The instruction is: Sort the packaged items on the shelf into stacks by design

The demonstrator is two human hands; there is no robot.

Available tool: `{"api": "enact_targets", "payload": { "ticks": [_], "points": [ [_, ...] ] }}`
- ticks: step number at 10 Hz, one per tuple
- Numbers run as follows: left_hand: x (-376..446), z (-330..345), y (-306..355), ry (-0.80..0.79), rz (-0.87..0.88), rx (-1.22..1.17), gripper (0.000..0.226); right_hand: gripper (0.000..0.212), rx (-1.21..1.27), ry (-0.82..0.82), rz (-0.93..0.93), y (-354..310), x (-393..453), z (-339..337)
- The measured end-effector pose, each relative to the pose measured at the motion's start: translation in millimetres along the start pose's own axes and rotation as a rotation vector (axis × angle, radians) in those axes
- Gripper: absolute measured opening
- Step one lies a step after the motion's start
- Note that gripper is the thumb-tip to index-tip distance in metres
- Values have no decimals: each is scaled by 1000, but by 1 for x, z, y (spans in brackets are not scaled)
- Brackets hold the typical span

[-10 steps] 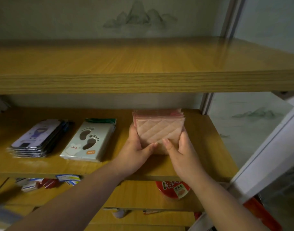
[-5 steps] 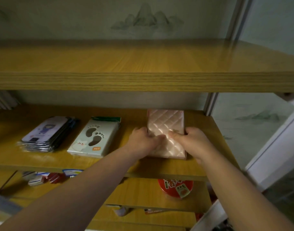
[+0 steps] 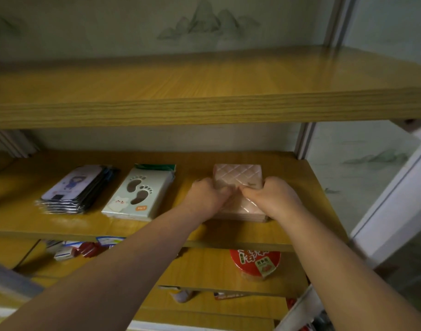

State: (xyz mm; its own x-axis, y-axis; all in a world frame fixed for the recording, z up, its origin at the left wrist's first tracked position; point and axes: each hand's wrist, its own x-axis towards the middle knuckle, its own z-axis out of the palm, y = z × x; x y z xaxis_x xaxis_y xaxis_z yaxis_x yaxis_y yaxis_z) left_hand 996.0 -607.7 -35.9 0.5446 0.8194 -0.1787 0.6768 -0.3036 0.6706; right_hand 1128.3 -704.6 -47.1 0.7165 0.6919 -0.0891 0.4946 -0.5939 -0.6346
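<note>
Now, from the head view: both hands down on a stack of pink quilted packets, lying flat at the right end of the middle wooden shelf. Left hand curled over the stack's left edge, fingers bent onto the top packet. Right hand curled likewise over the right edge, fingertips meeting the left's near the middle of the top face. Further left on the same board, well apart from the pink stack: a stack of footprint-design packs, then a stack of purple cartoon-figure packets, slightly fanned. Below, on the lower shelf, a red round tub and small red-and-white wrappers.
</note>
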Motion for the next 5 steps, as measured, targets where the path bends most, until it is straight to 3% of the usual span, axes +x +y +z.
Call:
{"api": "enact_targets", "payload": {
  "ticks": [1,2,3,5],
  "points": [
    [-5,-4,-10,33,58,38,62,66,-72,69,6,3,-7,-1],
    [-21,-14,-21,92,272,187,65,83,-115,199,-60,5,-17,1],
    [-32,-28,-35,169,451,323,56,67,35,246,-173,-3,-35,0],
    [-49,-73,-74,209,419,518,62,44,359,182,-364,-38,-86,-8]
  ]
}}
